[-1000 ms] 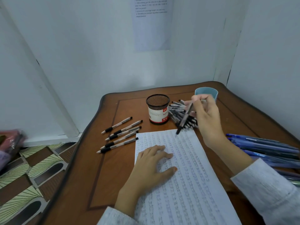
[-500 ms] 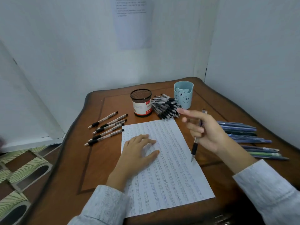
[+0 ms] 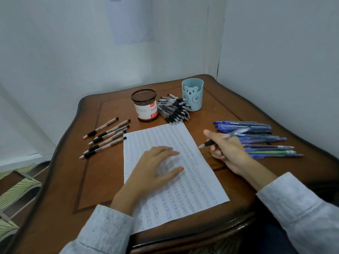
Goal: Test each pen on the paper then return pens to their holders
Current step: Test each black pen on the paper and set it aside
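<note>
The fingers of my right hand [image 3: 229,149] are clamped on a black-grip pen [image 3: 225,137]. Its tip points toward 8 o'clock at the right edge of the paper [image 3: 192,184]; I cannot tell whether it touches. My left hand [image 3: 156,165] lies flat on the sheet, fingers straight, thumb spread. From the paper, loose blue pens [image 3: 266,142] lie at 3 o'clock, the bear cup [image 3: 192,96] at 1, a pen pile [image 3: 174,110] and mesh holder [image 3: 145,107] at 12, and five pens [image 3: 105,137] at 10, all on the desk [image 3: 229,112].

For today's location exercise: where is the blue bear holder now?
Head view: blue bear holder stands far back on the table, right of the black mesh holder, pen pile between.
</note>
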